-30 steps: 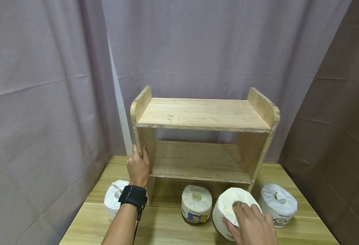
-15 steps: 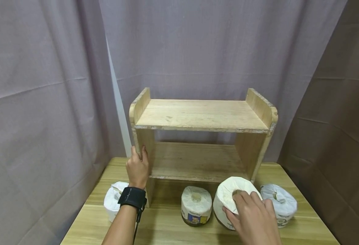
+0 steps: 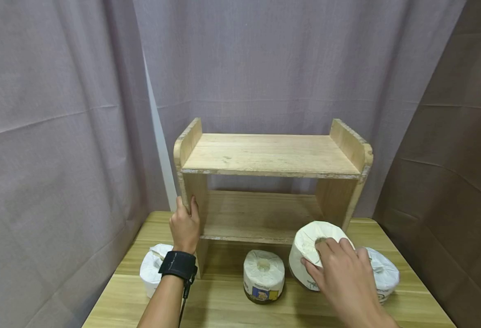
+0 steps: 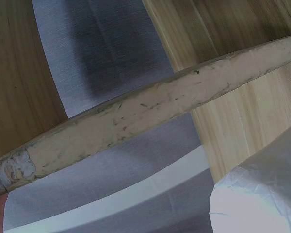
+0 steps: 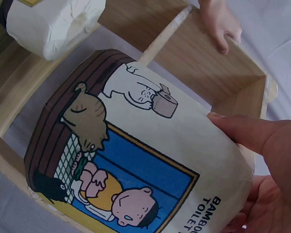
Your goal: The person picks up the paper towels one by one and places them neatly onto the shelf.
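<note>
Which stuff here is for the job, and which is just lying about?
For the job:
- held roll, in the right hand
- shelf, gripped by the left hand
- probably the left roll, middle roll and right roll, though not held

Just around:
- table, under the shelf
- curtain, behind
- black strap, on the left wrist

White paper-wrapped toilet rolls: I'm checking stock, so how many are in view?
4: held roll in the right hand; middle roll near the front of the pale wooden shelf; left roll and right roll on either side. Others could be hidden.
</note>
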Demonstrator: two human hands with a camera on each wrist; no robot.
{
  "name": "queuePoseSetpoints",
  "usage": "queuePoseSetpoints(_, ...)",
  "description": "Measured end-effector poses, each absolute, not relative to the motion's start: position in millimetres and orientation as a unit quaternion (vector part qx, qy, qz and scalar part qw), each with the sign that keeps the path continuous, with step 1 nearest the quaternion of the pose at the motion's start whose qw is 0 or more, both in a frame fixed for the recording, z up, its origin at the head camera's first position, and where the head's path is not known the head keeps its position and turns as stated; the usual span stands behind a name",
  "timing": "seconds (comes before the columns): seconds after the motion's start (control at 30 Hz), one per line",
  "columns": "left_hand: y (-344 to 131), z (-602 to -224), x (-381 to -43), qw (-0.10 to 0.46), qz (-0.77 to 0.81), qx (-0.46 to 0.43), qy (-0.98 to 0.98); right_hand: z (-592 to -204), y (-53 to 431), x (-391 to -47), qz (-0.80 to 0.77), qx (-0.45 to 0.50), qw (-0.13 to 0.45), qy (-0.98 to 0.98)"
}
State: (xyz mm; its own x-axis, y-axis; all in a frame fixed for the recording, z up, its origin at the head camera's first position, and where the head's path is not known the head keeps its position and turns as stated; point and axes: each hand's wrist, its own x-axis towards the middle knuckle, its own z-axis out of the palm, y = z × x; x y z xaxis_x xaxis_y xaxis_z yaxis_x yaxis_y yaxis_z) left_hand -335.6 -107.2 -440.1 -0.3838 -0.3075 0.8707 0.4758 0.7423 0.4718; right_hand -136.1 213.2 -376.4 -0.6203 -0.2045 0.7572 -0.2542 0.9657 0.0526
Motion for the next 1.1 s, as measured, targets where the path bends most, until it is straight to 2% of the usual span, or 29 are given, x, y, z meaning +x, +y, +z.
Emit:
queuePoseSetpoints(0.47,-106.6,-440.0,-335.6,0.554,-0.352,-0.055,-0.753,-347.5,213.5,-145.6,0.034,0.112,0.377,-0.919)
queuePoseSetpoints(1.1,-107.7,-440.3,-335.4,0.556,-0.347,-0.062,-0.753,-336.6,217.0,-177.6,0.016,0.123,0.390,-0.912)
